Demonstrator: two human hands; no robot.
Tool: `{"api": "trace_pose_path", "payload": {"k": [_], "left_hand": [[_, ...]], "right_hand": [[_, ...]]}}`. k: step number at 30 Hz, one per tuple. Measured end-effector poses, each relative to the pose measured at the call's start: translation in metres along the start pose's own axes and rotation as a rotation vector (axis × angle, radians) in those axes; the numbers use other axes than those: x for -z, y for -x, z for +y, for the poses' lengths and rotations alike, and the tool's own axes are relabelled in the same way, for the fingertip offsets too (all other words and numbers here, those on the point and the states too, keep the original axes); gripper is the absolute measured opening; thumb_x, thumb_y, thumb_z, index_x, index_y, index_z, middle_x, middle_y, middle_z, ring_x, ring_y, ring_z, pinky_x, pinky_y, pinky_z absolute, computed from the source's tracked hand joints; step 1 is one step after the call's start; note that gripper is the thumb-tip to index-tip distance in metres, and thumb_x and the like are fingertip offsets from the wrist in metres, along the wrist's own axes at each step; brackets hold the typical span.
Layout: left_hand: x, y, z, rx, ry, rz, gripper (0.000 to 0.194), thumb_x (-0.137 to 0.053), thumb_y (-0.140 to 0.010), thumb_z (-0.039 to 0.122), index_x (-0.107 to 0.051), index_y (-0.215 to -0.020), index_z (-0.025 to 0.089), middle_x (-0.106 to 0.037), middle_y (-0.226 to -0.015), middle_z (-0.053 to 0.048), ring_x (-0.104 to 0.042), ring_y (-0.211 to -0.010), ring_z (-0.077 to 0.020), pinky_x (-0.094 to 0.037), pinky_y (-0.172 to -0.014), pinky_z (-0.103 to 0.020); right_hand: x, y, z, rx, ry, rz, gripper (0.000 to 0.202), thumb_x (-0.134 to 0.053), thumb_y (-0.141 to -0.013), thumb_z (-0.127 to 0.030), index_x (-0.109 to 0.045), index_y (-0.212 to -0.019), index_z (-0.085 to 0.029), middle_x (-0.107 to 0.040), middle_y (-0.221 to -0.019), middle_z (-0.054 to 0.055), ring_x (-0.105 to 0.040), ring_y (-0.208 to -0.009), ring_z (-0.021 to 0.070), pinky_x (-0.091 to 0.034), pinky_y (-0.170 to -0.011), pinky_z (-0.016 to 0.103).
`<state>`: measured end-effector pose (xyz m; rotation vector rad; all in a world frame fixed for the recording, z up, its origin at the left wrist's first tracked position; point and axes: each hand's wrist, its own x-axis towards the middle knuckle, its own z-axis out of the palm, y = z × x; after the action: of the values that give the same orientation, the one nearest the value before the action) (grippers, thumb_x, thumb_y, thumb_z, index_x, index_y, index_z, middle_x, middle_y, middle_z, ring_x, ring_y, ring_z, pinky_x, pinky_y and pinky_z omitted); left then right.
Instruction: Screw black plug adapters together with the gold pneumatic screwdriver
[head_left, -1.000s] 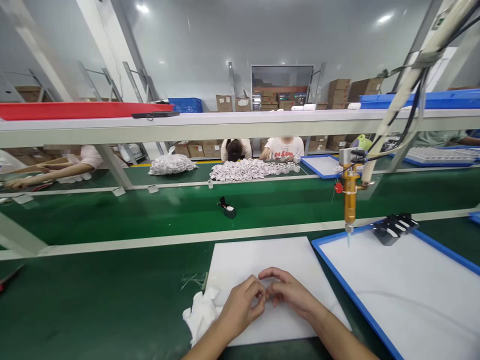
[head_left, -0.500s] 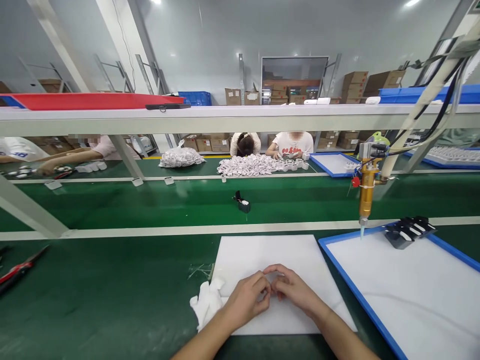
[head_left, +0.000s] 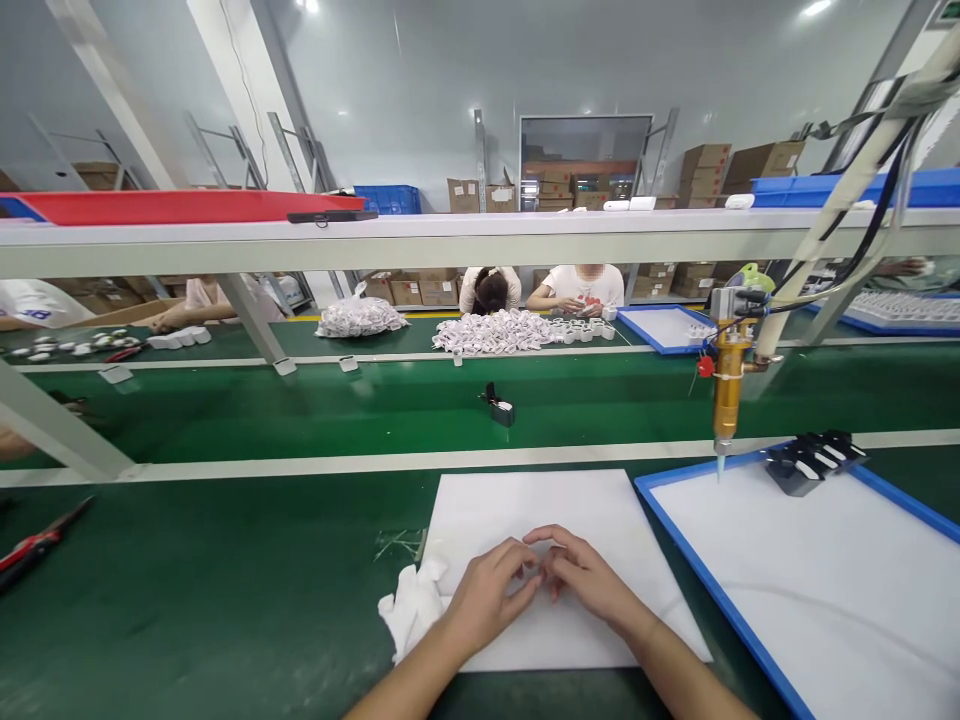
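Note:
My left hand (head_left: 493, 592) hovers over a white board (head_left: 525, 500), its fingers loosely bent and the thumb apart from them. Facing it, my right hand (head_left: 583, 572) has its index finger stretched toward the left hand and its other fingers curled. The fingertips of both hands nearly meet, and no object shows between them. A crumpled white cloth or glove (head_left: 414, 608) lies at the board's left edge, by my left forearm. Thin clear strands (head_left: 397, 544) lie just beyond it.
Right of the board is a blue-rimmed white tray (head_left: 840, 590) with several black parts (head_left: 814, 462). A gold dispensing nozzle (head_left: 727, 395) hangs above its corner. Red-handled pliers (head_left: 41, 548) lie left. A black part (head_left: 498, 405) rides the green belt (head_left: 360, 405). Co-workers sit beyond, by white parts (head_left: 495, 332).
The black part and small white pieces on the belt have shifted right. My left thumb and fingers have parted slightly; both hands stay in place. A co-worker's arm at far left has moved.

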<state>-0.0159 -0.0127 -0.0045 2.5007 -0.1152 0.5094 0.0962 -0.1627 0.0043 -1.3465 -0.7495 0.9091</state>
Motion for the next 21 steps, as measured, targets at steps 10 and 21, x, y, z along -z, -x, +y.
{"api": "trace_pose_path", "payload": {"k": [10,21], "left_hand": [[0.0001,0.0,0.0006,-0.06,-0.072,0.062,0.007,-0.05,-0.093,0.023,-0.054,-0.098,0.022,-0.067,-0.091,-0.001,-0.063,-0.069,-0.0125,-0.05,-0.063,-0.023],[-0.0006,-0.0019,0.0009,-0.206,-0.229,0.181,0.011,-0.049,-0.088,0.014,-0.051,-0.095,0.022,-0.067,-0.081,0.0,-0.064,-0.066,-0.0136,-0.048,-0.057,-0.023]], "right_hand": [[0.0023,0.0025,-0.0023,-0.04,-0.08,0.027,0.04,-0.049,-0.072,-0.021,-0.062,-0.11,-0.019,-0.063,-0.074,0.001,-0.06,-0.075,0.0181,-0.048,-0.066,0.03],[0.0008,0.0021,-0.0021,-0.016,-0.053,-0.009,0.046,-0.053,-0.067,-0.015,-0.064,-0.111,-0.022,-0.061,-0.092,0.004,-0.057,-0.084,0.0193,-0.05,-0.063,0.028]]}}
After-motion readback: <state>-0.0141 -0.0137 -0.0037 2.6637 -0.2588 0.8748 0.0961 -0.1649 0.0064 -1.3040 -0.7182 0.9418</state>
